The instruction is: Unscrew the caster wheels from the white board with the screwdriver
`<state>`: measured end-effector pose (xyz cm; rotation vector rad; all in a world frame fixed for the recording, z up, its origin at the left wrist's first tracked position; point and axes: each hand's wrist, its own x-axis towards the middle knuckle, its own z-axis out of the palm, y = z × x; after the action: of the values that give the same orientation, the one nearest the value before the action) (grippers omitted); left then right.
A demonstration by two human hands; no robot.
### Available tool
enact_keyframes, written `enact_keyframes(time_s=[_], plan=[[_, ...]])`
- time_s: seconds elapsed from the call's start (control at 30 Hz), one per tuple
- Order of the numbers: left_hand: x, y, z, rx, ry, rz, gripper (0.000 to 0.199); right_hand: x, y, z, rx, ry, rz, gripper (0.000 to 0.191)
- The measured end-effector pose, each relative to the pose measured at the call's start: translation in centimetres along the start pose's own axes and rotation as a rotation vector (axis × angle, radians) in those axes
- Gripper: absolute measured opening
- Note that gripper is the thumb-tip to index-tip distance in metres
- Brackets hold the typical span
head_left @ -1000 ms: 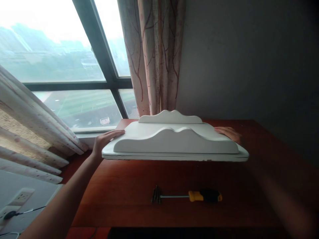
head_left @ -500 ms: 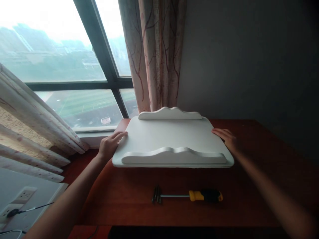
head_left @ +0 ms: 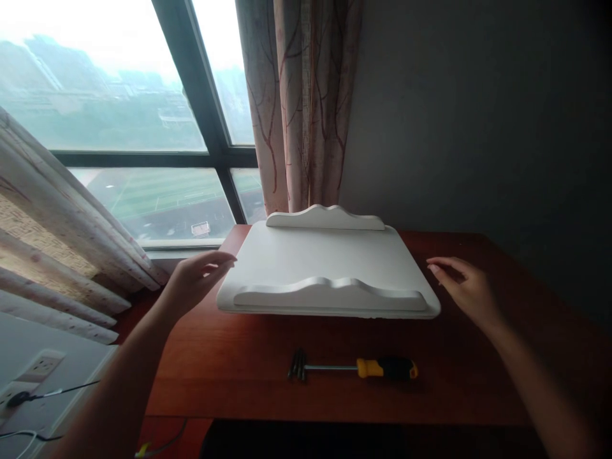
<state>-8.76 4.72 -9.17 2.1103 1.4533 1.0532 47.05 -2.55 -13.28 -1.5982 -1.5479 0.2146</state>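
Note:
A white board (head_left: pixel 315 255) with rounded corners lies in the middle of the wooden table, with a wavy-topped strip (head_left: pixel 325 220) along its far side and another wavy strip (head_left: pixel 329 295) along its near side. My left hand (head_left: pixel 198 280) is by the board's left edge, fingers loosely curved; whether the fingertips touch the edge I cannot tell. Clear of the right edge, my right hand (head_left: pixel 463 287) hovers over the table with bent fingers and nothing held. On the near side of the board lie a yellow-and-black screwdriver (head_left: pixel 385 368) and several screws (head_left: pixel 297 365) by its tip.
The table (head_left: pixel 215 382) borders a dark wall. Behind it hang patterned curtains (head_left: pixel 306 102) beside a window (head_left: pixel 129 210). At lower left, a wall socket (head_left: pixel 43 364) has a black plug (head_left: pixel 19 399) with a cable in it.
Both hands have let go of the white board. My right hand has moved away to the right, and my left hand has drawn slightly left. The view has shifted a little.

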Motion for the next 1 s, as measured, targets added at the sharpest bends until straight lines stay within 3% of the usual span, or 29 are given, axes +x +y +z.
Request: enact_keyframes(time_s=[0.1, 0.17, 0.37, 0.63, 1.0], plan=[[-2.3, 2.5, 0.9, -0.081, -0.035, -0.005, 0.035, -2.4, -1.6, -0.2, 0.056, -0.092, 0.070, 0.029], [-3.6, 3.1, 1.7, -0.104, -0.052, 0.003, 0.032, -3.8, -2.1, 0.0, 0.105, -0.150, 0.106, 0.030], [-5.4, 1.6, 3.0, -0.092, -0.052, -0.008, 0.028, -5.7, -2.0, 0.4, 0.180, -0.173, 0.114, 0.030], [-5.2, 1.0, 2.9, -0.013, -0.087, 0.084, 0.026, -5.4, -1.2, 1.2, 0.074, -0.145, -0.059, 0.030], [-5.9, 0.3, 3.0, -0.142, -0.033, 0.041, 0.022, -7.2, -1.1, 1.8, 0.161, -0.087, -0.032, 0.029]])
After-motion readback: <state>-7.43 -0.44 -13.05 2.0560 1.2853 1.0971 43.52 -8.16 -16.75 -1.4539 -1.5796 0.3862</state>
